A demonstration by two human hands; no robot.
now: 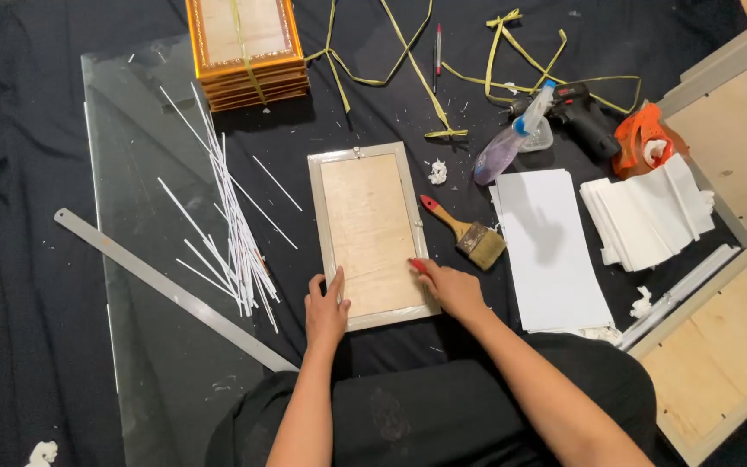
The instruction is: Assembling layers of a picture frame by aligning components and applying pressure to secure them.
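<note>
I'm looking straight down at a picture frame [372, 235] lying face-down on the black cloth, its plywood backing up and a pale silver-grey moulding around it. My left hand [326, 310] lies open and flat on the frame's near left corner, thumb on the backing. My right hand [451, 287] is curled around a small red-tipped tool [417, 265], pressed at the frame's right edge; I can't tell what kind of tool it is.

My read on handling: the frame looks light and stiff, but it may carry glass underneath, so I'd treat it as fragile. I'd take it by the two long rails, never by the thin backing board.

Just right of the frame lies a paintbrush [464, 231] with a red handle. Further right sits a stack of white sheets [553, 251], then folded white papers [646, 220]. Beyond the brush stands a spray bottle [512, 137] with a blue-and-white nozzle and purplish liquid; any label is unreadable to me. Left of the frame, white strips [231, 227] lie on a glass pane [144, 259], crossed by a metal ruler [166, 290]. Above the frame, a stack of gold frames [246, 52] is tied with yellow strap.
</note>
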